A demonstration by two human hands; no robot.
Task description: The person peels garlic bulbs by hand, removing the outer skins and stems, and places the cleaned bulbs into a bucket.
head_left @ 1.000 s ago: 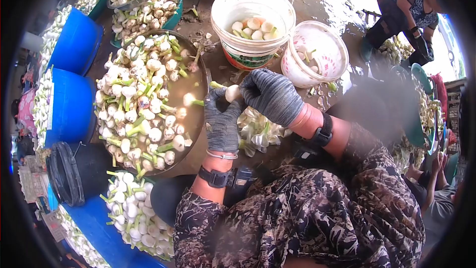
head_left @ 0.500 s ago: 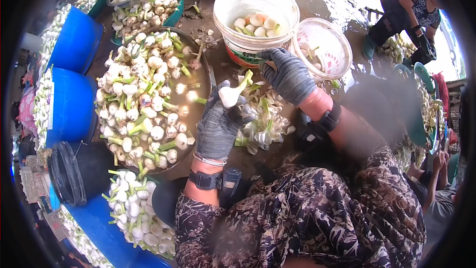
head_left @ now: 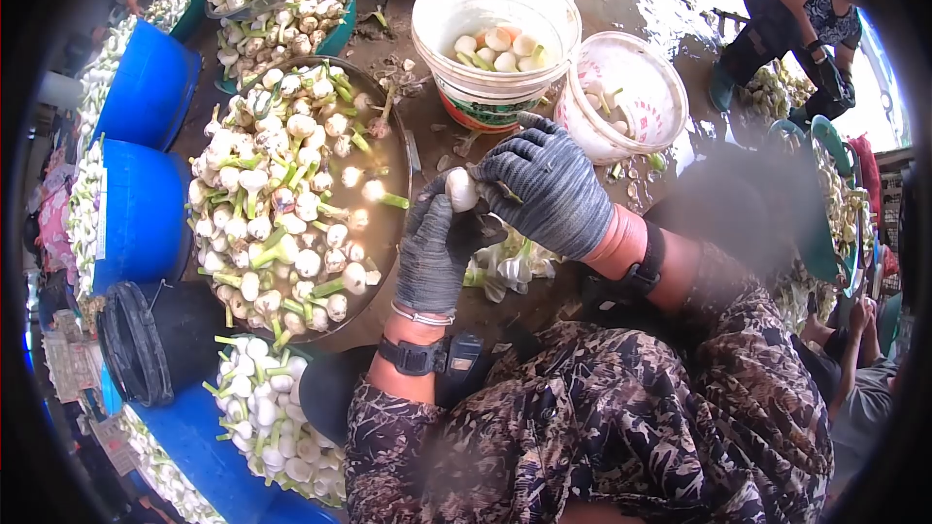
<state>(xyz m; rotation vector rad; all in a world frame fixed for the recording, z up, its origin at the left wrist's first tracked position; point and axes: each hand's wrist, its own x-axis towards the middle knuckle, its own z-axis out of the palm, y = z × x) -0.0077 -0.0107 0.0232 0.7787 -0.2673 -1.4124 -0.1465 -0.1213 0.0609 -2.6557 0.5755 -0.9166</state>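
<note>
My gloved left hand (head_left: 429, 250) is closed around a white garlic bulb (head_left: 461, 190). From the right, my gloved right hand (head_left: 555, 186) meets it, its fingers bent and pinching at the stem side of the same bulb; the stem is mostly hidden by the fingers. Beneath both hands lies a heap of peeled garlic skins (head_left: 515, 270). Left of them, a wide round pan (head_left: 374, 225) of murky water holds many bulbs with green stems. Beyond my hands stands a white bucket (head_left: 485, 87) with several clean bulbs inside.
A second white bucket (head_left: 652, 102) leans beside the first. Blue tubs (head_left: 146, 209), a black bucket (head_left: 160, 340) and a pile of clean garlic (head_left: 272, 412) line the left. Another person (head_left: 801, 29) bends over garlic at the upper right; the floor is wet.
My right hand has come down and left from near the white bucket onto the garlic bulb. The bulb has turned in my left hand, and its stem is now mostly covered.
</note>
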